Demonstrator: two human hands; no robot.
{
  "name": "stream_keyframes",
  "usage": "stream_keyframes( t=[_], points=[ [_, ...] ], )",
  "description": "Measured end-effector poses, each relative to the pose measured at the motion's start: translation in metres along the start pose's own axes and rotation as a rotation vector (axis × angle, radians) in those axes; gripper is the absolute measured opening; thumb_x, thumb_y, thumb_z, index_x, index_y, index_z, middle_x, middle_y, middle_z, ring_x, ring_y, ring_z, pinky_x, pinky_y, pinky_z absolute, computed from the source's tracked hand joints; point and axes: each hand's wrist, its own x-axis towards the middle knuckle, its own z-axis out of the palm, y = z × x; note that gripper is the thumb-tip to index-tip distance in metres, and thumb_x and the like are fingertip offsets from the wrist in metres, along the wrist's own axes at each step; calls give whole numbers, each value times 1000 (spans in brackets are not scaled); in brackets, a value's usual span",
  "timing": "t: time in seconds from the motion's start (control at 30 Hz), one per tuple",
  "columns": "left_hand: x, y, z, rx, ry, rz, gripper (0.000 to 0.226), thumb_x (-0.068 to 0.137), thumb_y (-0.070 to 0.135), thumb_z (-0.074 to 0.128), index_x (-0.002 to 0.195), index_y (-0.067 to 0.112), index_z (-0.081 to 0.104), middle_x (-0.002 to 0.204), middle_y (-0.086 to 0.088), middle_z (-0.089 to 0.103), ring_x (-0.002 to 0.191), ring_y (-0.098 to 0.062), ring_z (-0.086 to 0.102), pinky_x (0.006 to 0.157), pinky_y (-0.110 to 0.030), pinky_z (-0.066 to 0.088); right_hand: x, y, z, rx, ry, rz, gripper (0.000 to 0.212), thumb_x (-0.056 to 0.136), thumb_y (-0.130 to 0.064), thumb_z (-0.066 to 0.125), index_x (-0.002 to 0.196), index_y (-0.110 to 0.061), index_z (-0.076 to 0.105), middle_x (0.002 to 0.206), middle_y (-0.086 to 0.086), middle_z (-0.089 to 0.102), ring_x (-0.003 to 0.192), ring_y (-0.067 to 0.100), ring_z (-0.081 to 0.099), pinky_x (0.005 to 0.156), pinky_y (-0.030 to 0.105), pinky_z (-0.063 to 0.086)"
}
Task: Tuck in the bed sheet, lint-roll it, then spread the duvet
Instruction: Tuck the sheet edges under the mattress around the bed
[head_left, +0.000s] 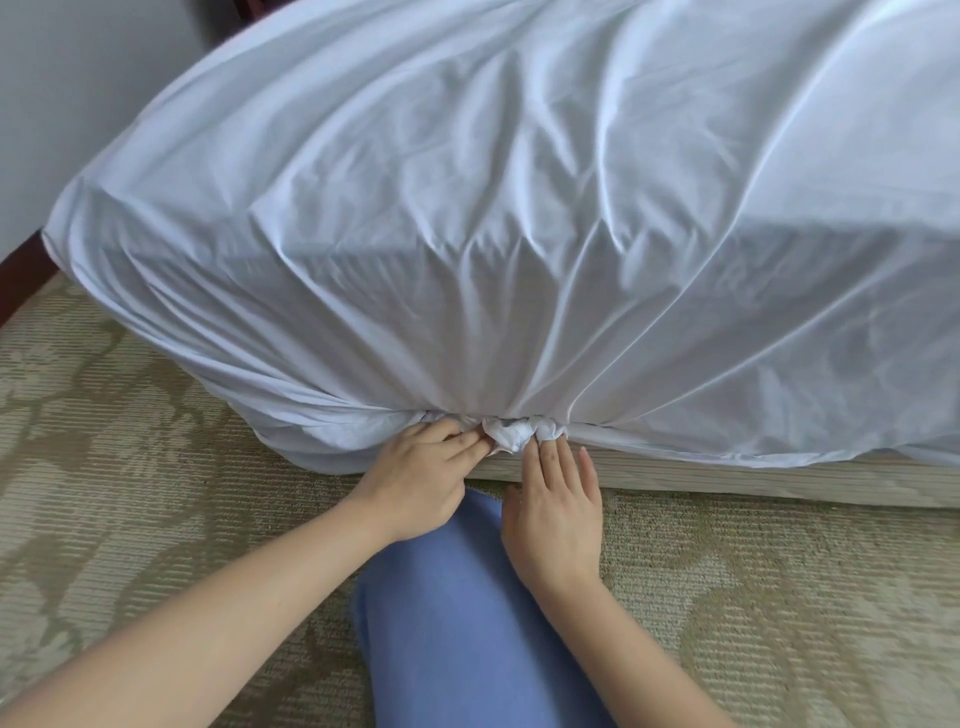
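White cotton-like bed sheet (519, 234) covers the mattress, its folds drawn down to a bunched knot (511, 434) at the lower edge of the bed side, just above the beige bed base (727, 475). No writing or label can be read anywhere. The left hand (415, 480) pinches the sheet just left of the knot, fingers curled. The right hand (558, 512) lies flat below the knot, fingers fairly straight, two fingertips touching or pushed under it. A blue trouser knee (457, 618) rests on the patterned carpet (104, 441) between both arms.

L hand (415, 478) fingers curled; R hand (556, 512) fingers straight, tips seemingly hidden.
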Motion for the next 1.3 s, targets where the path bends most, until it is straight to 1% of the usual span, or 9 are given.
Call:
stream_keyframes(
  t=[0.17,0.4,0.53,0.7,0.8,0.9,0.97,1.07,1.3],
  points=[
    [9,-7,0,31,148,86,34,81,7,44,99,3,73,99,-5,72,94,-22,64,84,-32,47,4,-4,-1,-59,-85,20,58,74,-22,37,121,0,63,127,15,62,122,29,56,106,45,26],
    [-5,-4,12,37,-83,-18,52,76,9,43,123,-1,63,127,-13,62,119,-26,57,113,-33,28,17,-3,-6,-71,-71,-5,56,73,-19,31,110,3,67,111,16,69,110,32,63,102,45,29],
    [3,5,10,19,-154,-117,56,75,13,40,126,2,60,129,-9,61,119,-23,57,107,-33,34,23,2,3,-131,-101,-42,56,72,-17,33,111,5,66,108,20,68,105,37,63,101,44,30],
    [24,8,9,-3,-210,-202,63,55,15,66,118,8,66,115,-3,68,102,-21,67,87,-32,53,54,-5,-4,-23,-89,58,35,62,-13,31,66,-11,66,61,5,65,62,26,64,70,32,51],
    [22,9,5,-36,-273,-180,72,68,10,61,139,9,48,139,-5,52,124,-23,53,105,-31,37,49,-2,-3,-73,-66,-6,34,60,-15,33,68,-10,66,63,5,64,64,27,63,68,33,51],
    [21,7,7,-60,-254,-209,68,85,9,45,150,16,27,155,3,29,141,-15,27,115,-24,15,47,3,-2,-106,-62,-8,29,49,-8,62,78,-10,66,72,6,66,73,28,64,76,37,46],
    [14,8,5,-59,-200,-190,63,80,10,39,143,12,43,147,1,44,135,-17,41,112,-28,28,36,4,-2,-57,-61,0,47,51,-9,71,98,-6,67,94,9,69,93,29,64,93,38,38],
    [-5,1,4,-11,-198,-202,59,74,17,33,124,8,63,129,-3,62,117,-19,60,97,-35,46,10,-7,-6,11,-66,-62,57,69,-18,46,122,-1,62,125,12,62,121,30,56,107,39,37],
    [-7,-11,-8,91,-252,-149,60,70,15,31,117,8,68,121,-3,67,109,-18,65,93,-38,51,10,-21,-10,79,-190,-72,63,71,-21,32,123,1,62,127,12,62,119,26,59,94,40,49]
  ],
)
